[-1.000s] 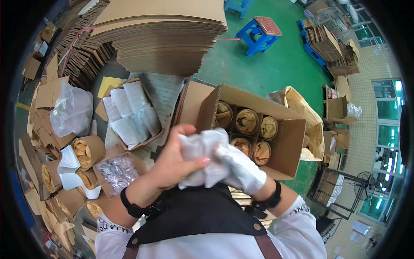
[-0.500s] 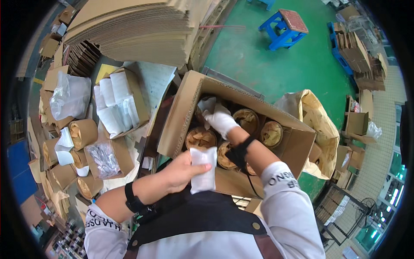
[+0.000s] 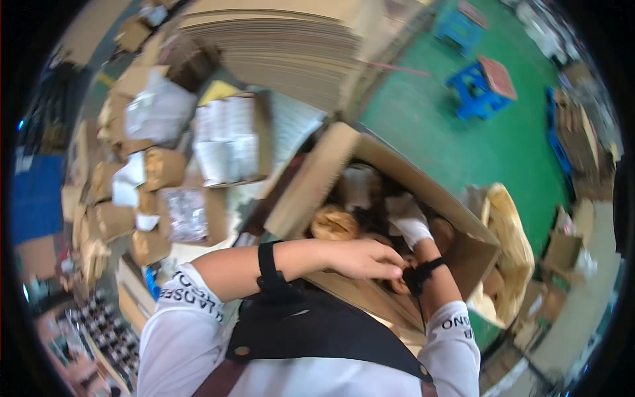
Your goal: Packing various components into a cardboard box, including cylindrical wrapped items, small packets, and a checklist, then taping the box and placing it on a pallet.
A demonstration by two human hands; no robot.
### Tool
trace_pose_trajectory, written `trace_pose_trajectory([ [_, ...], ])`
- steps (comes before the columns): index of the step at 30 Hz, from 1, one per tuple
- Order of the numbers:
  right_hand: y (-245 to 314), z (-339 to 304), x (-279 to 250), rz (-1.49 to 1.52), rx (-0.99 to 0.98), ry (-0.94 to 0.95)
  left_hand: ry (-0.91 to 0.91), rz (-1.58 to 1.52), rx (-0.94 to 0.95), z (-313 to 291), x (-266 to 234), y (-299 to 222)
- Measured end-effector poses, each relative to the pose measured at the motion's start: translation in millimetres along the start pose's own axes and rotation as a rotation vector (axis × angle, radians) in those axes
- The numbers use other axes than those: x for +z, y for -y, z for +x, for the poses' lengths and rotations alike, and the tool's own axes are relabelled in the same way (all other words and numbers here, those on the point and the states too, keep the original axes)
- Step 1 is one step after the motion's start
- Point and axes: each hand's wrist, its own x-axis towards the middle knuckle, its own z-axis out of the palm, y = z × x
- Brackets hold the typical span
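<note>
Two bare forearms (image 3: 225,270) with black wrist straps (image 3: 268,268) reach forward, over a black apron (image 3: 317,327) worn on a white shirt (image 3: 291,380). The left hand (image 3: 367,258), which is bare, is above the near side of an open brown cardboard box (image 3: 486,255). We see its fingers lying close together and a little bent, near the right wrist; the palm is hidden, so we cannot tell if they pinch something. The right hand (image 3: 408,220), in a white glove, is inside this box. Its fingers are blurred, and we cannot tell whether they are spread or pressed together.

In the far left part of the box we find a whitish wrapped packet (image 3: 357,185), also blurred, and near it, closer to us, a round brown tube filled with crumpled tan paper (image 3: 333,223). Right of the box stands a pale yellow paper sack (image 3: 516,248). On the left we notice a carton (image 3: 264,126) holding rows of white wrapped packets (image 3: 227,142). Farther, we see a thick stack of flat brown cardboard (image 3: 278,59) and two blue plastic stools (image 3: 477,91) on the green floor (image 3: 410,152).
</note>
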Motion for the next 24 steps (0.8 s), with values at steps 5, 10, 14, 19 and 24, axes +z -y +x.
trace_pose_trajectory([
  [5,56,-58,-48,-0.043,0.209,-0.127,-0.496,-0.15,-0.088,-133,-59,-18],
  [10,239,-48,-145,0.278,-0.533,-0.144,-1.644,0.843,-0.326,-269,-180,33],
  [14,349,98,-119,-0.255,-0.589,-0.375,-1.329,1.115,-0.765,-244,-240,27],
  [19,393,167,-89,-0.36,-0.715,-0.292,-1.591,1.007,-0.876,-236,-269,68],
  [24,389,145,-82,-0.403,-0.676,-0.265,-1.331,1.181,-0.848,-226,-247,66],
])
